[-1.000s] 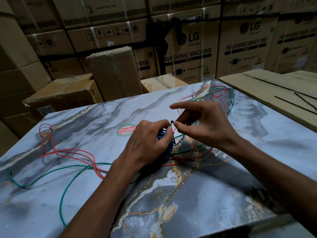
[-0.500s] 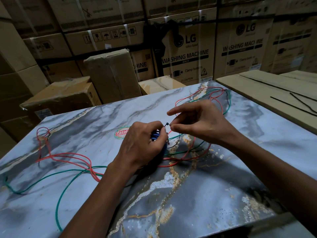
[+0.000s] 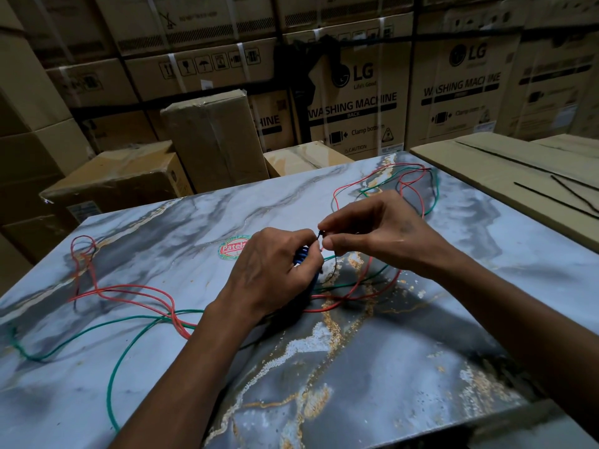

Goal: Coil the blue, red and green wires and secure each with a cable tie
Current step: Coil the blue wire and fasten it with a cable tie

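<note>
My left hand (image 3: 270,270) grips a small blue wire coil (image 3: 302,256) just above the marble table (image 3: 372,367); most of the coil is hidden under the fingers. My right hand (image 3: 376,236) pinches the head of a thin black cable tie (image 3: 321,235) right beside the coil, and the tie's tail curves down below it. A red wire (image 3: 129,290) and a green wire (image 3: 136,338) lie loose across the table, running from the left side under my hands to loops at the far right corner.
Two spare black cable ties (image 3: 557,199) lie on a flat cardboard sheet (image 3: 486,163) at the right. A round sticker (image 3: 231,249) is on the table. Stacked cardboard boxes (image 3: 214,137) stand behind the table.
My hands have stayed together at the coil. The right index finger, stretched out before, has curled in, and the pinch on the tie now sits tight against the left fingertips.
</note>
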`<state>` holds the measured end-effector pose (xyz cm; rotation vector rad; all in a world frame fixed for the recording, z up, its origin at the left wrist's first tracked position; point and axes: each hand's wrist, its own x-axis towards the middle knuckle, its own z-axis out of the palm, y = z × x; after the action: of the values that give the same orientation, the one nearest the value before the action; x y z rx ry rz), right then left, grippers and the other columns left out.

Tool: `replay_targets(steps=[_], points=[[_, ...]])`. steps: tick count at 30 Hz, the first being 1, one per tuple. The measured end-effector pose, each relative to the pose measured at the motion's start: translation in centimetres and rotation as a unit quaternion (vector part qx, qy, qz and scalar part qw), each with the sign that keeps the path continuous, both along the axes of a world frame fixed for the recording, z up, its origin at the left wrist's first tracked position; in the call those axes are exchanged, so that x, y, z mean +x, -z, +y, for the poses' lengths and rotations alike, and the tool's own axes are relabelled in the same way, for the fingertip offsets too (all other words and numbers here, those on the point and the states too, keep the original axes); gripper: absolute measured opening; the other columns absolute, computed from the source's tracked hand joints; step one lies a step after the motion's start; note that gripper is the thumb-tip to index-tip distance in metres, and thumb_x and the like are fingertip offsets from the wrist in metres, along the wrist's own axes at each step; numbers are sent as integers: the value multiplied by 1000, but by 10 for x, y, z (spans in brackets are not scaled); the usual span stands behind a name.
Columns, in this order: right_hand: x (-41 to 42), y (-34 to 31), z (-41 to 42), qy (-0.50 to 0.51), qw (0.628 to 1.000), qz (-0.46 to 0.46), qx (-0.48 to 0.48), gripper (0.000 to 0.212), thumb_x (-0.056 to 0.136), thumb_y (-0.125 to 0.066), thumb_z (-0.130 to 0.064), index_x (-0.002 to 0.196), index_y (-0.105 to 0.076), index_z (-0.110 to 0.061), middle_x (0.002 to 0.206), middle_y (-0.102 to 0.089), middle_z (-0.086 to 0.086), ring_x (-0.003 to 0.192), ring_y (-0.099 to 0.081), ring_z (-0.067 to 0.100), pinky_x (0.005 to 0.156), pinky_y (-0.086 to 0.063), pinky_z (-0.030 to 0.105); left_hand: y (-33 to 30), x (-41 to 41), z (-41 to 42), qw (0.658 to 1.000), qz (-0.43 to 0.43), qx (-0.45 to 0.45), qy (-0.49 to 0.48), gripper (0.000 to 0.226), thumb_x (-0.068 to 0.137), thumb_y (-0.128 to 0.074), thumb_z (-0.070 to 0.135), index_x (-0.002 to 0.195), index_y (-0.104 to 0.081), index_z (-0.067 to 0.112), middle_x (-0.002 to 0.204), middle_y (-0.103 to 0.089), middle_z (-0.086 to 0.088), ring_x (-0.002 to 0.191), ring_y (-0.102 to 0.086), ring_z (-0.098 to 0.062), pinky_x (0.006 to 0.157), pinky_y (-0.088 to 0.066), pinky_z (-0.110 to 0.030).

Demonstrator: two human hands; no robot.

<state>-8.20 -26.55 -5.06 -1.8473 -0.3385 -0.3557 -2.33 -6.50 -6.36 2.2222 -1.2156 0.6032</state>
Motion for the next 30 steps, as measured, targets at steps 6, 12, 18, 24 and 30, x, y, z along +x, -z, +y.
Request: replay_targets(steps=[6, 12, 18, 24, 30], points=[[-1, -2, 0, -9, 999, 10, 41, 25, 75, -84, 3, 98, -76, 10, 83, -78, 18, 77, -78, 28, 70, -61, 27, 0, -1, -1, 1000, -2, 8, 7, 32, 94, -50, 34, 74, -67, 17, 53, -52, 2, 46, -44, -17, 46, -35, -37], [-4, -6, -1, -36, 998, 25, 40, 25, 77, -83, 2, 100, -75, 6, 85, -78, 18, 80, -78, 29, 73, -62, 30, -1, -1, 0, 1000, 2, 7, 15, 31, 95, -50, 34, 75, -67, 18, 53, -50, 5, 46, -44, -16, 45, -34, -35], [-4, -6, -1, -33, 998, 33, 45, 25, 75, -84, 3, 98, -75, 7, 83, -78, 17, 76, -78, 25, 71, -60, 27, -1, -1, -1, 1000, 0, 13, 18, 31, 95, -50, 33, 73, -65, 17, 54, -53, 2, 47, -45, -16, 46, -36, -37], [-4, -6, -1, -28, 998, 24, 54, 21, 75, -83, 4, 95, -76, 7, 81, -77, 18, 74, -77, 26, 69, -61, 28, -2, -4, -2, 1000, -10, 11, 26, 32, 95, -48, 31, 72, -64, 15, 53, -50, 3, 46, -43, -16, 46, -33, -35], [-5, -5, -1, -52, 997, 40, 40, 17, 79, -82, 1, 92, -75, 8, 79, -75, 18, 71, -74, 23, 70, -58, 26, -1, -2, -1, 999, -1, -13, 32, 30, 96, -51, 32, 80, -72, 18, 54, -54, 5, 46, -46, -14, 46, -34, -31]])
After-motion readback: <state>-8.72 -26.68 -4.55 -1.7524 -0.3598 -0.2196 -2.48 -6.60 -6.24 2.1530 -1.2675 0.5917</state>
